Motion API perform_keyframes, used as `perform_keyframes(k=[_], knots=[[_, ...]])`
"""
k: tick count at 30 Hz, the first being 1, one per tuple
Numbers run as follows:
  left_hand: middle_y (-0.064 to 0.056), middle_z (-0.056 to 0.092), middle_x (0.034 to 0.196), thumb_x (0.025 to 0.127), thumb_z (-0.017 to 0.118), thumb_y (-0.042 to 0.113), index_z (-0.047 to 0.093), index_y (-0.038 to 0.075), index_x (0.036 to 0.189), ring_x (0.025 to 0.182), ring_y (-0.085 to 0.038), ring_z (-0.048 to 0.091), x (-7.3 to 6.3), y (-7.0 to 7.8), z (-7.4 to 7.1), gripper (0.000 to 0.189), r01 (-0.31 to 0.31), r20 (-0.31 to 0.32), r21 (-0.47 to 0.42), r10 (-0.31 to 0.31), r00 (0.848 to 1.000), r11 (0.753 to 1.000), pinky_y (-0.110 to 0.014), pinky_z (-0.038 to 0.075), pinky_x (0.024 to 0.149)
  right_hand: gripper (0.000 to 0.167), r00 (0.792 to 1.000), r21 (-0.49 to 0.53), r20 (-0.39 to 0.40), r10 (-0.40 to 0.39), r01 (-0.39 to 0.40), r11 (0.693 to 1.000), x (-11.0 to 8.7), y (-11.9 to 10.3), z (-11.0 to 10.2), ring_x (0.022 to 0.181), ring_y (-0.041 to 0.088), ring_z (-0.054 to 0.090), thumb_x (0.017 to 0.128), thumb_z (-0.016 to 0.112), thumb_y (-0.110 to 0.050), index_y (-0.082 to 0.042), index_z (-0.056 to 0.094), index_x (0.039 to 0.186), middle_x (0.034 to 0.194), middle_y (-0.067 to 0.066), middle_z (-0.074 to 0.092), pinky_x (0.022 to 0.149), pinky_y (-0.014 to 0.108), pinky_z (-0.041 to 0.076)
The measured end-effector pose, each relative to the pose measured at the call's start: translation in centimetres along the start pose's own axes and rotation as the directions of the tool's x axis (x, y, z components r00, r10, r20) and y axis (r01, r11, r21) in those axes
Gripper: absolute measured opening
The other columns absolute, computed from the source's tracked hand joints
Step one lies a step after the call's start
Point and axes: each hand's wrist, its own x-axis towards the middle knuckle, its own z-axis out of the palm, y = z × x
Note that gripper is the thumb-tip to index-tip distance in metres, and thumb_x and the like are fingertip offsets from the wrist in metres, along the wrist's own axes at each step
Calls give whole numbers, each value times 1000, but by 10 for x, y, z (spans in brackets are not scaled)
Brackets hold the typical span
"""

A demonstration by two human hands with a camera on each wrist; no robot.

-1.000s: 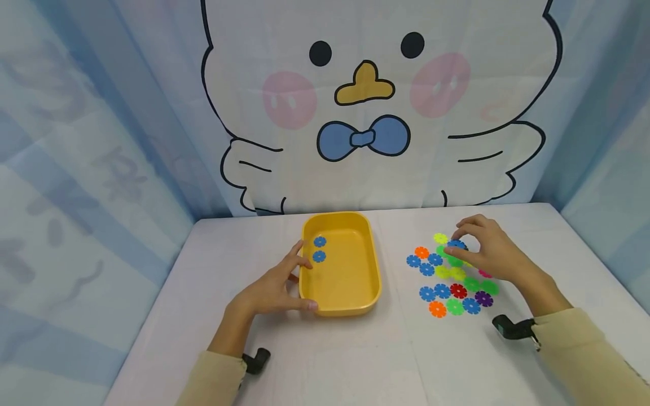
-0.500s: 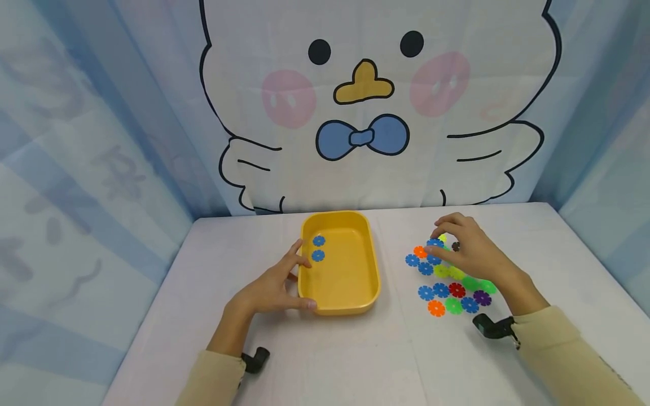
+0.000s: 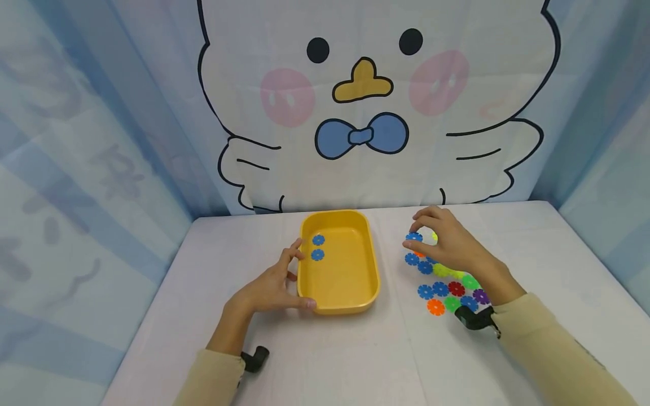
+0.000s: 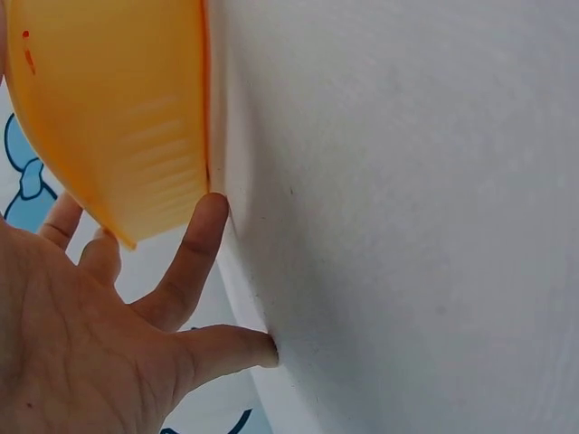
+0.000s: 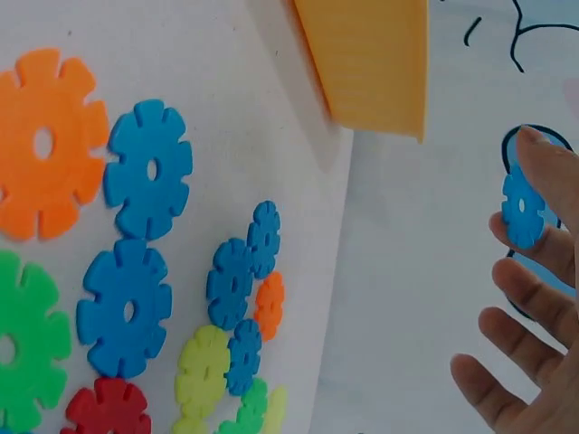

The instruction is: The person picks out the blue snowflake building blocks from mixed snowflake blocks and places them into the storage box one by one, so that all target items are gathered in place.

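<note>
My right hand (image 3: pixel 453 239) pinches a blue snowflake disc (image 5: pixel 523 206) between thumb and index finger, its other fingers spread. It is over the far left of the loose discs on the white table, beyond an orange disc (image 5: pixel 270 306). My left hand (image 3: pixel 267 287) rests against the left side of the yellow tray (image 3: pixel 340 282). Its thumb is at the near left corner and its fingertips are at the rim; in the left wrist view the fingers are spread along the tray's wall (image 4: pixel 154 136). Two blue discs (image 3: pixel 317 247) lie inside the tray, one behind the other.
Several discs in blue, yellow, green, orange, red and purple lie on the table right of the tray, such as a red disc (image 3: pixel 456 288) and a purple disc (image 3: pixel 480 296). A curtain (image 3: pixel 363 169) with a cartoon bird hangs behind the table's far edge.
My right hand has moved left across the loose discs, carrying the blue snowflake disc closer to the tray. The left hand stays at the tray, its index finger drawn back to the rim.
</note>
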Motion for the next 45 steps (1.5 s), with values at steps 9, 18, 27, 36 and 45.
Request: perform_keyframes(k=[9, 18, 27, 36, 45], knots=[[20, -1, 171, 72, 92, 51, 28, 23, 144, 121, -25, 58, -2, -1, -1, 100, -2, 13, -14, 2, 1000, 1000, -40, 56, 98, 27, 999, 29, -37, -36, 37, 999, 14, -14, 5, 133, 39, 44, 90, 82, -34, -12, 73, 103, 137, 15, 54, 110, 64, 41], [14, 9, 171, 71, 91, 54, 21, 24, 155, 122, -23, 58, 1, -1, 0, 113, 10, 9, 0, -10, 1000, 1000, -41, 55, 100, 28, 997, 61, -42, -68, 70, 996, 24, -24, 14, 131, 36, 47, 90, 80, -38, -15, 73, 103, 136, 12, 55, 109, 61, 44], [16, 10, 170, 72, 92, 49, 20, 25, 155, 123, -24, 57, 0, -2, -1, 113, 9, 14, -15, -8, 1000, 1000, -40, 55, 100, 28, 994, 103, -25, -110, 112, 988, 37, -38, 20, 130, 35, 46, 91, 79, -40, -15, 72, 103, 135, 10, 55, 111, 61, 42], [15, 15, 169, 71, 92, 51, 19, 26, 156, 121, -22, 57, 1, -2, 0, 115, 3, 9, -5, -3, 1000, 1000, -39, 55, 99, 27, 988, 121, -19, -155, 157, 980, 47, -50, 30, 130, 32, 47, 90, 80, -40, -17, 72, 102, 135, 8, 56, 112, 58, 43], [16, 8, 171, 71, 92, 52, 24, 24, 152, 122, -24, 58, 3, -1, 0, 109, 4, 18, -23, -3, 1000, 1000, -40, 55, 100, 27, 979, 163, -4, -204, 202, 966, 58, -64, 35, 128, 30, 48, 92, 78, -38, -15, 70, 103, 133, 11, 58, 112, 53, 42]])
